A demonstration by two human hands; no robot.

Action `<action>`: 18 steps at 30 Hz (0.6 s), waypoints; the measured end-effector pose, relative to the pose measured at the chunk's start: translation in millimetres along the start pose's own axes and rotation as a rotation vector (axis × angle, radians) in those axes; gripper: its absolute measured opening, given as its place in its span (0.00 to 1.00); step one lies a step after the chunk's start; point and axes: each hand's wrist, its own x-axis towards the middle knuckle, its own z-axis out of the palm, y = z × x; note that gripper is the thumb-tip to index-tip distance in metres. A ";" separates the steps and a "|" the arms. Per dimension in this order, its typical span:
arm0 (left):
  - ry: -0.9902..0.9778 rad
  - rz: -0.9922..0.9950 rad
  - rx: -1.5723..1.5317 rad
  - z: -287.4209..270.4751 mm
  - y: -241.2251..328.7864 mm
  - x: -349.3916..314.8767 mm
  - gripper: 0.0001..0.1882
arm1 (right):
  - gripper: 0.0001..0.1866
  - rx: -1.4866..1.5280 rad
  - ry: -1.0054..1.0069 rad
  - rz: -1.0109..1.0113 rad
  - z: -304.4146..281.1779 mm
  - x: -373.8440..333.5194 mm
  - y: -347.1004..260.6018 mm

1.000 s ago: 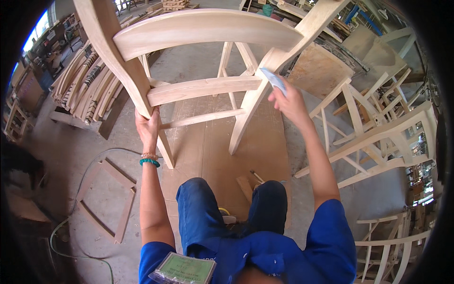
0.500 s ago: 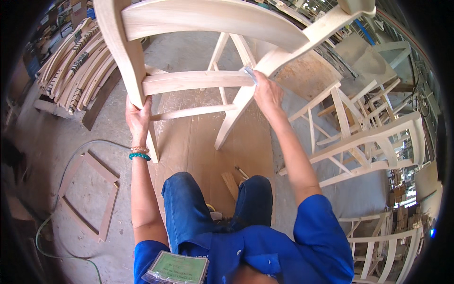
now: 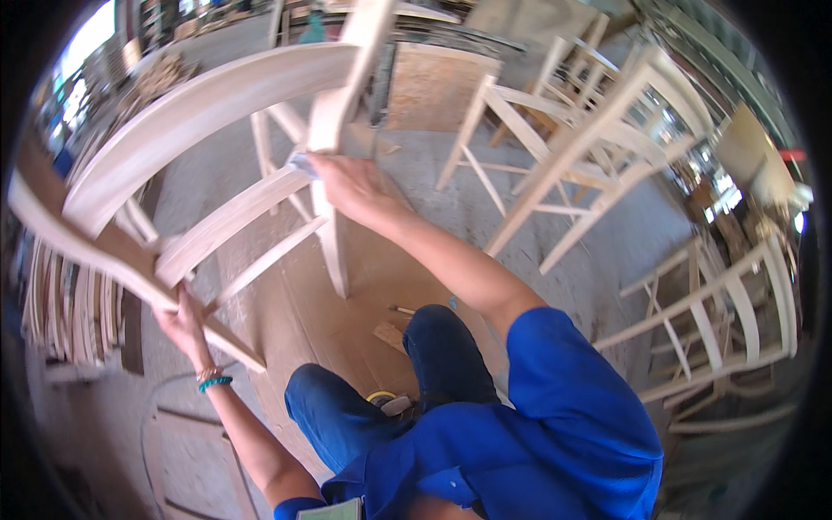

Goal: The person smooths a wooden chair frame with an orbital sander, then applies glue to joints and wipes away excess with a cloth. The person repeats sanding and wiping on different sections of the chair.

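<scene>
An unfinished pale wooden chair stands in front of me, its curved top rail (image 3: 208,113) and lower back rail (image 3: 230,221) facing me. Low on its left post (image 3: 95,256), my left hand (image 3: 184,325) is closed round the wood; a teal bead bracelet (image 3: 216,384) is on that wrist. My right hand (image 3: 351,186) pinches a small grey sheet (image 3: 301,163) that looks like sandpaper. It presses the sheet where the lower back rail meets the right post (image 3: 328,121). Part of the sheet is hidden by the fingers.
Brown cardboard (image 3: 286,269) lies under the chair, with a wood offcut (image 3: 390,335) near my knees. More bare chairs (image 3: 598,147) stand at the right. Curved wooden parts (image 3: 74,303) are stacked at the left. A wooden frame (image 3: 195,425) lies on the floor.
The view has swung round, so the chair now appears farther left and more slanted. Both hands are still on it, the right one still at the rail joint with the sheet.
</scene>
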 end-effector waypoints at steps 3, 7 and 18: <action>-0.005 0.106 -0.020 4.9 -3.8 -0.5 0.17 | 0.11 0.072 -0.043 0.154 3.5 7.4 6.2; -0.021 0.077 0.061 -5.0 -8.4 8.9 0.24 | 0.14 0.010 0.181 -0.081 10.1 -3.4 6.7; 0.009 0.121 0.063 -0.9 -0.4 7.0 0.23 | 0.16 0.015 0.065 0.022 10.5 -2.9 3.0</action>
